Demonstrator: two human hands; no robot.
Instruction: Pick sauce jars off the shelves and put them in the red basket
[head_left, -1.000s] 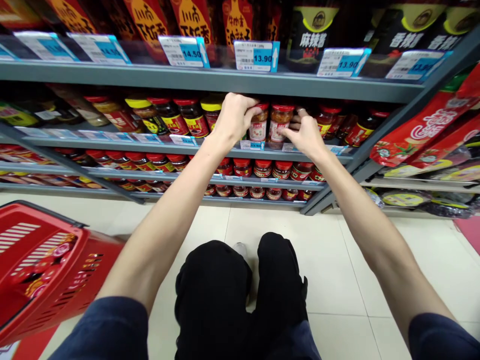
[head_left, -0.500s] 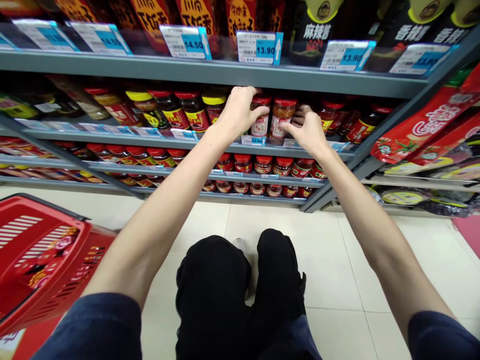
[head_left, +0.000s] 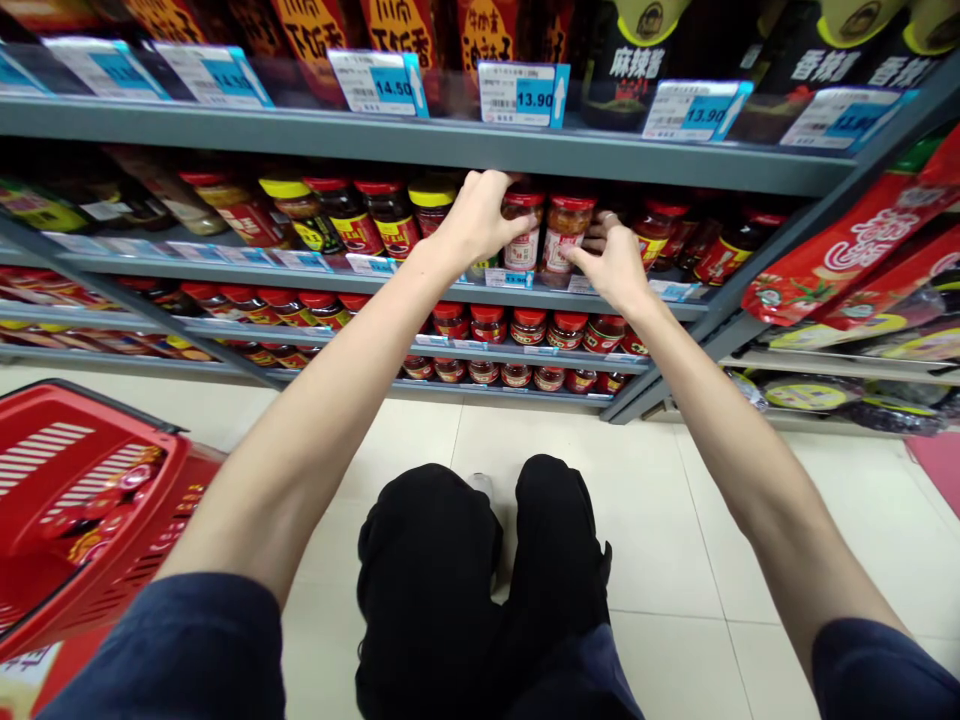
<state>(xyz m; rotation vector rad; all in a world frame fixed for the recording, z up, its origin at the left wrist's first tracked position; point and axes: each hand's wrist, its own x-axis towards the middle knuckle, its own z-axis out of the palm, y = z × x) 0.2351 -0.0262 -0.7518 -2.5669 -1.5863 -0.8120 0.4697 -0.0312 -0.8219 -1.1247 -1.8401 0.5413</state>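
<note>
On the grey metal shelf (head_left: 541, 298), two white-labelled, red-lidded glass jars (head_left: 561, 242) still stand side by side, the left hand (head_left: 478, 218), thumb now reaching farther across one, the right hand (head_left: 619, 262) half-curled at the other, hidden fingertips leaving either grip unclear.

A red-lidded jar (head_left: 523, 252), its pale label marked in red, stands upright and closed just above the price tag (head_left: 509, 279) (its neck is partly hidden); a similar second jar (head_left: 562, 238), reddish-brown contents showing, stands closed to that tag's upper right.
</note>
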